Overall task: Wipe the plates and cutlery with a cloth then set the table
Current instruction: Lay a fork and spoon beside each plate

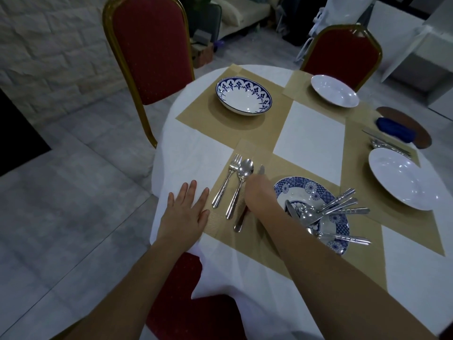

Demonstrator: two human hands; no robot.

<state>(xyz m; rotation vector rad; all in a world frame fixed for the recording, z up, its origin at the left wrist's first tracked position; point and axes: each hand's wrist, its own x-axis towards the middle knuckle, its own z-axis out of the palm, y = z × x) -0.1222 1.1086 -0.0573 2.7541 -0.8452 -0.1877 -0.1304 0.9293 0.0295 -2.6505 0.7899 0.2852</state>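
Observation:
My left hand (187, 209) lies flat with straight fingers on the white tablecloth (308, 128), its fingertips at the left edge of the near beige placemat (247, 244). On that mat a fork (226, 179) and a spoon (241, 184) lie side by side. My right hand (258, 195) holds a knife (261, 169) just right of the spoon; its blade tip shows above my fingers and its handle end below. A blue patterned plate (306, 186) on the same mat carries several pieces of cutlery (340, 208). A blue cloth (394, 130) lies at the far right.
A blue-rimmed bowl (244, 96) sits on the far left mat. Two white plates (334, 90) (404, 179) sit on the right mats, with cutlery (387, 143) and a brown disc (414, 126) beside them. Red chairs (149, 50) (343, 55) (186, 303) surround the table.

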